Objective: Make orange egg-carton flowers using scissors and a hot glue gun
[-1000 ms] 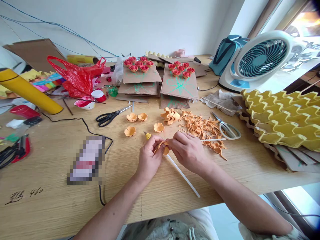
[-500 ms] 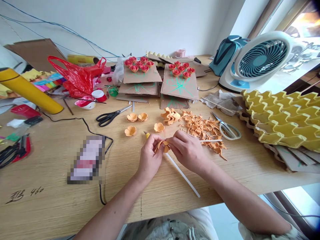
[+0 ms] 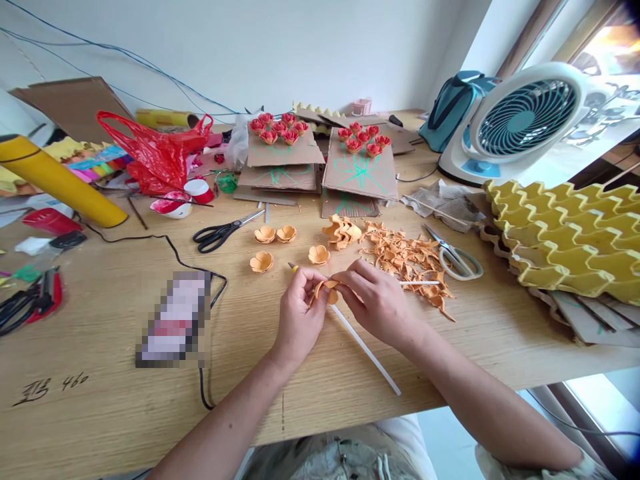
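Orange flower (image 3: 332, 297), up between your hands over the bench (image 3: 250, 340)! Your left hand (image 3: 301, 308) pinches one side, fingers curled; your right hand (image 3: 379, 301) grips the opposite edge. Four loose flowers (image 3: 319, 255) beyond look shaped, this one seems partway, and the stacked cups (image 3: 342, 233) appear untrimmed.
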A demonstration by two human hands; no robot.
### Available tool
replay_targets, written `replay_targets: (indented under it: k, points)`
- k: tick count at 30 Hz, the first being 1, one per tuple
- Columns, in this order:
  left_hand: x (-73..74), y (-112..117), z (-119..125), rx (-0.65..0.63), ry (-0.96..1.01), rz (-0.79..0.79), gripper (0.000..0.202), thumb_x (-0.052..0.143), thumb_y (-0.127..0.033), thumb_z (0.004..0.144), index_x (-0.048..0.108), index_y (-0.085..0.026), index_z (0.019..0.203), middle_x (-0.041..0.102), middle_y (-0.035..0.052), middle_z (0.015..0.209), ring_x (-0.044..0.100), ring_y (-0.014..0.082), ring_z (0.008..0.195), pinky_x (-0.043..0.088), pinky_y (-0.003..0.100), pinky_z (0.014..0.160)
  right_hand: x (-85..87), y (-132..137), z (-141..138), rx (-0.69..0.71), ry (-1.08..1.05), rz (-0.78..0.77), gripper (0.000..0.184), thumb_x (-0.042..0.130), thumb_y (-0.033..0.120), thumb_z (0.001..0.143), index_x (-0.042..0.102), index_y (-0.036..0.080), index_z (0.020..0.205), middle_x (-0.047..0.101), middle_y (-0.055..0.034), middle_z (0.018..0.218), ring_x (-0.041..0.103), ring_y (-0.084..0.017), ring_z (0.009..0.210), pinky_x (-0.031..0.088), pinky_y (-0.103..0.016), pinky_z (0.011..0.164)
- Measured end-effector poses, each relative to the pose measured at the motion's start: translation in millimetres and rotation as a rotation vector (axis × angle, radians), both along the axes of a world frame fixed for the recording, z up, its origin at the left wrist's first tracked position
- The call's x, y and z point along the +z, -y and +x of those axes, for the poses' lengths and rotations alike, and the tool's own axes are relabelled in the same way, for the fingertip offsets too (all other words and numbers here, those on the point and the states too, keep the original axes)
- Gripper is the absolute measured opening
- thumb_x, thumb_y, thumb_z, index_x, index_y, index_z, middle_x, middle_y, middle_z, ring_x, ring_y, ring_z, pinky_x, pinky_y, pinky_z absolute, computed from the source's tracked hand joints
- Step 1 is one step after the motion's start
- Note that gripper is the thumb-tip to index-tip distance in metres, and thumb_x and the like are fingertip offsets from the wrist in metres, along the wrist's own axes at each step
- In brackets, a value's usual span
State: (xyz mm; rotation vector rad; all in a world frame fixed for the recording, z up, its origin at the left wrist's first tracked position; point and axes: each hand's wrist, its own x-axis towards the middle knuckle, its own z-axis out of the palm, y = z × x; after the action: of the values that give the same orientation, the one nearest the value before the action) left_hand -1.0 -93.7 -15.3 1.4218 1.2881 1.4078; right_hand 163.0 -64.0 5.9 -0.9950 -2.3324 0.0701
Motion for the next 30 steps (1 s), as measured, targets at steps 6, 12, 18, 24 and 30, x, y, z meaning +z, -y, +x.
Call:
replay_targets:
  k: [6,12,18,24,30]
  points:
    - [-0.8,-2,-2,-0.047,0.006,-0.054,0.007,0.062,-0.025,0.092,0.057,-0.022,0.095,0.061,-0.0018,0.081,0.056,0.0111,0.064,0.048,0.022,0.06,-2.6,-1,1,0.002,0.02,-0.032,0.026,0.048,0.025,0.104,0.073,0.02,0.098,0.061,-0.0047,0.084,0.055,-0.014,0.069,0.037,-0.026,0.064]
    - [2.8,-3,-8,-0.116,0.08,-0.178,0.02,0.06,-0.033,0.094,0.063,-0.022,0.11,0.065,0.0029,0.091,0.057,0.0105,0.064,0.047,0.021,0.055,0.8,-8,9,-0.045,-0.076,-0.178,0.014,0.053,0.021,0.101,0.065,0.018,0.096,0.064,-0.0035,0.088,0.056,-0.012,0.066,0.036,-0.024,0.06]
    - [8.7,-2,-7,-0.226,0.281,-0.21,0.055,0.063,-0.014,0.079,0.053,-0.025,0.133,0.063,0.0092,0.122,0.065,0.0155,0.088,0.051,0.022,0.062,-1.0,-24,23,-0.211,0.054,-0.215,0.014,0.055,0.018,0.097,0.065,0.019,0.088,0.067,-0.0039,0.088,0.058,-0.015,0.069,0.033,-0.026,0.061]
    - [11.4,-1,-5,-0.192,0.183,-0.168,0.052,0.061,-0.019,0.087,0.05,-0.024,0.137,0.062,0.0107,0.124,0.069,0.0185,0.096,0.06,0.027,0.072,-6.5,-30,25,-0.261,0.335,-0.257,0.017,0.054,0.015,0.096,0.069,0.018,0.087,0.068,-0.0068,0.085,0.06,-0.018,0.076,0.03,-0.029,0.064]
    - [15.2,-12,-29,-0.041,0.186,-0.07,0.05,0.069,-0.026,0.087,0.052,-0.024,0.134,0.068,0.0086,0.116,0.072,0.0185,0.096,0.06,0.025,0.071,-7.0,-29,24,-0.249,0.421,-0.271,0.018,0.054,0.015,0.098,0.07,0.017,0.09,0.071,-0.0088,0.092,0.063,-0.02,0.083,0.033,-0.031,0.069]
